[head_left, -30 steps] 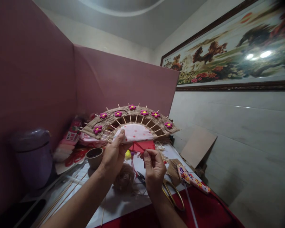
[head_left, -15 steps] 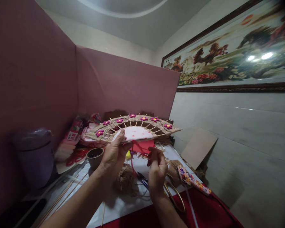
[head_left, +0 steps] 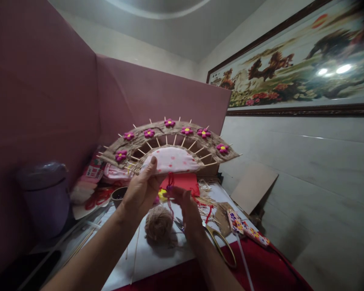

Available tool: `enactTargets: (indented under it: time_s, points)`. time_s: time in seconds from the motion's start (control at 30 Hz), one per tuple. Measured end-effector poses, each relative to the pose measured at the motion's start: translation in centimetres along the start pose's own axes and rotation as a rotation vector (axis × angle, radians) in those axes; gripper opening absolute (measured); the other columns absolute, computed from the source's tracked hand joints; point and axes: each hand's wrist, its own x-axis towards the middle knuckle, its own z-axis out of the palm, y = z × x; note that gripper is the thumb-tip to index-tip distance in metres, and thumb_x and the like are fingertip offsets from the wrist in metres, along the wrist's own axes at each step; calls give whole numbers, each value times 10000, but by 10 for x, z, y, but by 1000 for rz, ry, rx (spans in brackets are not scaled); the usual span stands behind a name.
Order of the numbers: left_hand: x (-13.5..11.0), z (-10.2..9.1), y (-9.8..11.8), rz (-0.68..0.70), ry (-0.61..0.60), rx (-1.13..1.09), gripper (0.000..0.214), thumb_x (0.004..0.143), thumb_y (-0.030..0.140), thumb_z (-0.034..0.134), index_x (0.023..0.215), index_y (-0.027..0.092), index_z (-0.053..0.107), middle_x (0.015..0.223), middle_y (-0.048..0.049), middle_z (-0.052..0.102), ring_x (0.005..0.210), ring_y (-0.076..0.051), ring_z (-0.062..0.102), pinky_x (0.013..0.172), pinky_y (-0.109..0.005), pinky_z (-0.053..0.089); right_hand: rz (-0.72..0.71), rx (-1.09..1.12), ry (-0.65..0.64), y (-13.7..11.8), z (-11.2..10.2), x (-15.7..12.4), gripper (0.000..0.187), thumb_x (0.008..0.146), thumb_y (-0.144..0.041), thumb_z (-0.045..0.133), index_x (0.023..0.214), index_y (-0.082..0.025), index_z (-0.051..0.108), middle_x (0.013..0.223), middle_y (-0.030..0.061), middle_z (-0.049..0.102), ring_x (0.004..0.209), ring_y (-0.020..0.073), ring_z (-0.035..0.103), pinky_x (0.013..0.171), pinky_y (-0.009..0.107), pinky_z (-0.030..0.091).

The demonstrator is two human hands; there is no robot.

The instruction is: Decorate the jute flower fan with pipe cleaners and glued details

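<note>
A handmade fan (head_left: 170,160) stands upright in front of me, with jute-wrapped sticks, a white panel with red dots and several magenta flowers on its band. My left hand (head_left: 144,188) grips its lower edge, thumb on the front of the panel. From the middle of that edge hangs a red cord (head_left: 171,179) with a small purple piece on it. Just below the fan my right hand (head_left: 188,206) has its fingertips pinched together at this cord; the exact contact is partly hidden. Under the hands lies a ball of twine (head_left: 159,224).
Gold-handled scissors (head_left: 221,246) lie by my right forearm, near a flower-patterned glue gun (head_left: 248,230). A dark cup (head_left: 119,195) stands left of my left hand. Behind are red paper (head_left: 182,184) and thin sticks. A lidded purple bin (head_left: 45,206) is at far left.
The fan has risen and tipped up, showing more of its face. My right hand has moved left, close to the cord's purple piece. The twine ball now shows more fully.
</note>
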Motion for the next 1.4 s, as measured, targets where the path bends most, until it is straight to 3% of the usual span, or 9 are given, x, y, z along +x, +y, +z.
enactTargets:
  time_s: [0.17, 0.3, 0.43, 0.6, 0.73, 1.0, 1.1, 1.2, 1.4]
  points:
    - [2, 1, 11, 85, -73, 11, 176, 840, 201, 558, 985, 153, 645, 945, -56, 703, 857, -148, 653, 744, -208, 538, 217, 298, -313, -5, 3, -6, 666, 829, -679, 292, 955, -115, 623, 573, 80, 653, 425, 136, 544, 412, 223, 360]
    - [3, 1, 14, 117, -76, 20, 168, 832, 215, 571, 970, 160, 649, 976, -62, 694, 953, -178, 630, 839, -264, 520, 250, 328, -406, -7, 2, -8, 451, 830, -545, 476, 968, -134, 597, 703, 88, 684, 466, 146, 605, 344, 188, 343]
    - [4, 1, 18, 159, -90, 47, 174, 832, 239, 571, 972, 168, 645, 994, -69, 689, 996, -197, 616, 874, -294, 510, 273, 306, -430, -4, 2, -9, 239, 737, -339, 666, 856, -166, 554, 644, 29, 674, 396, 102, 563, 328, 156, 353]
    - [5, 1, 28, 237, -104, 71, 183, 832, 222, 569, 995, 172, 636, 966, -62, 698, 941, -167, 638, 753, -198, 538, 307, 160, -351, 1, 2, -7, 232, 711, -306, 665, 831, -156, 536, 644, 26, 668, 429, 116, 592, 316, 147, 362]
    - [6, 3, 34, 308, -77, 82, 243, 812, 214, 598, 1053, 190, 613, 1010, -57, 689, 990, -184, 623, 795, -227, 533, 283, -3, -271, 6, 2, -4, 230, 717, -328, 641, 831, -159, 534, 673, 22, 662, 455, 124, 600, 319, 156, 359]
    - [2, 9, 39, 322, 10, 19, 352, 749, 173, 667, 1093, 214, 607, 1056, -62, 676, 1126, -247, 550, 907, -308, 492, -41, -576, 93, 16, -6, -1, 158, 770, -265, 535, 834, -164, 637, 768, 45, 652, 519, 134, 578, 533, 265, 462]
    - [2, 9, 39, 319, 33, -1, 383, 736, 160, 680, 1107, 217, 605, 1066, -61, 674, 1127, -252, 550, 904, -316, 495, -44, -573, 173, 15, -9, 1, 177, 752, -317, 577, 825, -165, 631, 810, 54, 651, 516, 138, 572, 537, 276, 462]
    - [3, 8, 38, 326, 50, 15, 372, 728, 166, 689, 1090, 206, 617, 1070, -66, 675, 1117, -251, 558, 903, -318, 496, -49, -499, 235, 10, -9, 2, 230, 731, -393, 628, 754, -167, 591, 669, 17, 608, 498, 133, 546, 496, 252, 431]
    - [2, 7, 35, 329, 53, 75, 304, 717, 171, 698, 1016, 171, 645, 1040, -75, 688, 1107, -243, 564, 898, -314, 493, -48, -319, 236, 4, -6, 1, 323, 735, -458, 630, 679, -144, 576, 620, 7, 593, 415, 79, 473, 433, 213, 373]
